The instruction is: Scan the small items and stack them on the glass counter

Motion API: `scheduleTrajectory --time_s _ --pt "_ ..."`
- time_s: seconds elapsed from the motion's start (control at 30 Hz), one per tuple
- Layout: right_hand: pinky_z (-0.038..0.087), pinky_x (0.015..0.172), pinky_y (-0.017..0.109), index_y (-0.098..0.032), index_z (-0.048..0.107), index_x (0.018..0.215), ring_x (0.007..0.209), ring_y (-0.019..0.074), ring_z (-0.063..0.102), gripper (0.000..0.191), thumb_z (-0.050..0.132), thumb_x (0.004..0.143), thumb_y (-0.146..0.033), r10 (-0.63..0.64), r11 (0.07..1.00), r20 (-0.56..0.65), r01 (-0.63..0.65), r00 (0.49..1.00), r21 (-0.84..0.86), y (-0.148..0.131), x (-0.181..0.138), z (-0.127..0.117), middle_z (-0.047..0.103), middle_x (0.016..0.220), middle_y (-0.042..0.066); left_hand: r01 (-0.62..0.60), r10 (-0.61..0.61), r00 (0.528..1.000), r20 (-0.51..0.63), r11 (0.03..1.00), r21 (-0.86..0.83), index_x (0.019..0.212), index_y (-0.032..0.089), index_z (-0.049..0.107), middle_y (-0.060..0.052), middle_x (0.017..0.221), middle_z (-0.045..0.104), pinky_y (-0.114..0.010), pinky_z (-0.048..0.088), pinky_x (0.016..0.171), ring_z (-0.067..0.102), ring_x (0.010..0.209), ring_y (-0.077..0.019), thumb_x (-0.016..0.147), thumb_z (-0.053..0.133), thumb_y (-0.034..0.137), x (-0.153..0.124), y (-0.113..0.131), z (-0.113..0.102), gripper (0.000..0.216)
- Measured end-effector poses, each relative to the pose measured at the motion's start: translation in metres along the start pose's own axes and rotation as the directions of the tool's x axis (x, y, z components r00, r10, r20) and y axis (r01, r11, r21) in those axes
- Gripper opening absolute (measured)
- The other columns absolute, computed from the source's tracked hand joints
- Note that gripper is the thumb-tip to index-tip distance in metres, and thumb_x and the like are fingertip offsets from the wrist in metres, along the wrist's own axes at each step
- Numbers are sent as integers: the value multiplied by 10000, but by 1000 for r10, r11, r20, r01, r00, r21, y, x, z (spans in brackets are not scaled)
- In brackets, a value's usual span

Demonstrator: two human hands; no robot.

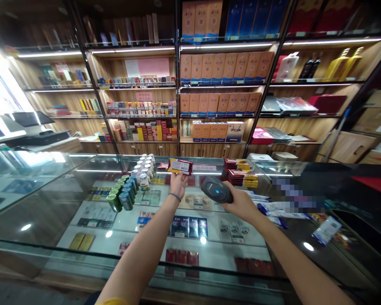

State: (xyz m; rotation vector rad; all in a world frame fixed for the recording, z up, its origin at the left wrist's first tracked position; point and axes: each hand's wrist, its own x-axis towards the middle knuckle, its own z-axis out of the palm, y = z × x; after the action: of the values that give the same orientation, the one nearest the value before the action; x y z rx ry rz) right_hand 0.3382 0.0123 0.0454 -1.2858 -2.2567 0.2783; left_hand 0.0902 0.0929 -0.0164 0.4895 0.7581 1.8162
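Note:
My left hand (pixel 179 186) is closed on the near edge of a flat red-and-yellow packet (pixel 186 167), held up over the glass counter (pixel 92 199). A pale label with a barcode shows on the packet. In my right hand (pixel 238 201) is a dark barcode scanner (pixel 214 189), its head turned toward the left and a small blue light lit on top. The scanner and the packet are apart. Behind the scanner, on the counter, stand stacks of similar red-and-yellow packets (pixel 243 178).
Rows of cans, green ones (pixel 114 201) and white ones (pixel 144 181), stand left of my left hand. Blue-and-white packets (pixel 273 207) lie at right, beside a loose packet (pixel 326 231). Boxed goods (pixel 216 103) fill the wall shelves. A black machine (pixel 40 137) sits far left.

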Motion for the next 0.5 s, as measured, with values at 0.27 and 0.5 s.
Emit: scheduleTrajectory --time_s 0.27,0.5 --pt "437 633 300 -263 605 1161 796 312 727 460 684 715 -345 -15 999 -7 15 1000 -50 8 0 6 753 827 37 -67 65 994 87 997 23 1142 238 504 -103 1210 668 -387 517 1000 667 1114 -169 916 544 161 -1 3 0 243" --pt "468 652 323 -260 589 1176 844 341 733 462 655 728 -352 12 1000 -56 -11 998 12 12 1 5 752 857 45 -33 40 998 -54 992 122 1131 234 497 -55 1048 714 -311 547 886 708 958 -137 892 607 223 7 -1 -5 264"
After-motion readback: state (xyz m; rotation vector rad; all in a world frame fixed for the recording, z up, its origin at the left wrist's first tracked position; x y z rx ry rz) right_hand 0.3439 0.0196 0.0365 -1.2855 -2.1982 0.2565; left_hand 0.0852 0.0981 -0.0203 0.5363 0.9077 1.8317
